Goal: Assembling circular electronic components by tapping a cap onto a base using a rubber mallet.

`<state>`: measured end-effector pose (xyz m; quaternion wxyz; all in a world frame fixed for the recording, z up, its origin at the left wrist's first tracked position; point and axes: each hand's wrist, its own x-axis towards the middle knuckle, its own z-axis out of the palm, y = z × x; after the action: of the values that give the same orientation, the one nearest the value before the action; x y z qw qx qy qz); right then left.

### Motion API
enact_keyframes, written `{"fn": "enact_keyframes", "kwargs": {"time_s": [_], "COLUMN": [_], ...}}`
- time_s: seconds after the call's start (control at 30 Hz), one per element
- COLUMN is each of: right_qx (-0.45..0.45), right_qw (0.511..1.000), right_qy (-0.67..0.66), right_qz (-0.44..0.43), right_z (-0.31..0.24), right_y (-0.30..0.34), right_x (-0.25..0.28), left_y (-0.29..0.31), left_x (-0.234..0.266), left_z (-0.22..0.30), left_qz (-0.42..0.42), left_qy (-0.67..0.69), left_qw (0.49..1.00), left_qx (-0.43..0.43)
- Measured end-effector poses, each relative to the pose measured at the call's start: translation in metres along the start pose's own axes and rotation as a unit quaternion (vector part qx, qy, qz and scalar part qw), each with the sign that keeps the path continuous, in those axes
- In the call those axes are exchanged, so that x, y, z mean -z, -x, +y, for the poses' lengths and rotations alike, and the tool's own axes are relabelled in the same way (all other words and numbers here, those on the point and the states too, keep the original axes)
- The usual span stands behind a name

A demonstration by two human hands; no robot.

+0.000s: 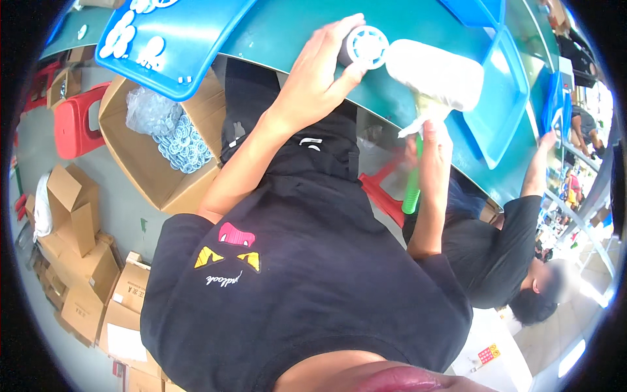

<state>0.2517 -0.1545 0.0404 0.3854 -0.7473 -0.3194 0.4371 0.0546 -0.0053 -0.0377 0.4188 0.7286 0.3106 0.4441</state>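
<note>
My left hand (324,73) is closed around a small round wheel-like part (367,47) with a white spoked face and a darker side, held at the near edge of the green table (287,40). My right hand (435,145) grips a mallet by its green handle (411,188). The mallet's thick head (436,74) is wrapped in white material, with a loose end hanging by my fingers. It is just to the right of the wheel part; whether they touch, I cannot tell.
A blue tray (196,36) with white round parts is at the upper left. Below it, a cardboard box (124,130) holds many pale blue rings (186,147). Another blue tray (499,98) is at right. A co-worker (503,255) sits nearby. A red stool (78,121) stands left.
</note>
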Motion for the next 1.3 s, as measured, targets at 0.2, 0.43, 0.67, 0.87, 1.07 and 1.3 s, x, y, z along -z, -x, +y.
{"fn": "enact_keyframes", "kwargs": {"time_s": [0.2,0.43,0.67,0.87,1.07,1.3], "right_qx": [0.006,0.073,0.050,0.012,0.033,0.238], "right_qw": [1.000,0.956,0.961,0.969,0.970,0.903], "right_qy": [-0.006,-0.271,-0.258,-0.235,-0.219,0.237], "right_qz": [0.022,0.081,0.088,0.076,0.095,0.266], "right_z": [0.014,-0.004,0.024,0.016,0.016,0.005], "right_y": [0.001,-0.023,-0.044,-0.050,-0.052,-0.080], "right_x": [-0.004,-0.017,-0.023,-0.027,-0.026,-0.012], "left_y": [0.001,-0.006,-0.010,-0.018,-0.025,-0.031], "left_x": [0.001,0.016,0.054,0.055,0.038,0.024], "left_z": [0.007,-0.001,0.011,0.017,0.013,0.021], "left_qz": [0.009,0.032,-0.015,-0.003,0.015,0.016], "left_qy": [-0.029,0.378,0.469,0.445,0.522,0.461], "left_qw": [1.000,0.916,0.868,0.881,0.836,0.870], "left_qx": [0.000,0.129,0.163,0.163,0.172,0.174]}}
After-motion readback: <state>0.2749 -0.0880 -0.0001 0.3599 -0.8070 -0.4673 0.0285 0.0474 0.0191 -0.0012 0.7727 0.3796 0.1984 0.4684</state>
